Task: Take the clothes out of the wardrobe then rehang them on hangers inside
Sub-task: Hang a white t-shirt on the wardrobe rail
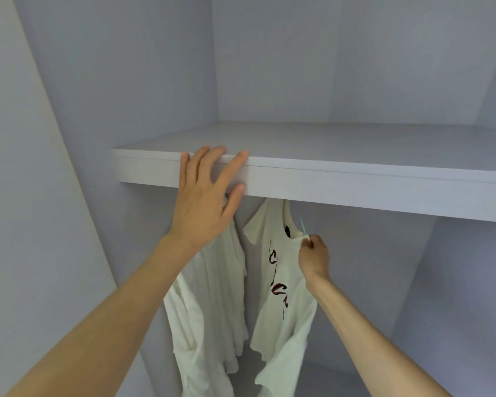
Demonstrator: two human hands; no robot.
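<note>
Inside a pale grey wardrobe (69, 110), a person's left hand (205, 196) lies flat with fingers spread against the front edge of a shelf (355, 179), holding nothing. Below the shelf, the right hand (312, 255) reaches in, its grip pinched on the shoulder of a white T-shirt with dark red lettering (278, 282), which hangs under the shelf. A thin pale-green piece, probably part of a hanger (302, 224), sticks up just above that hand. A second white garment (209, 305) hangs just to the left, behind the left forearm.
</note>
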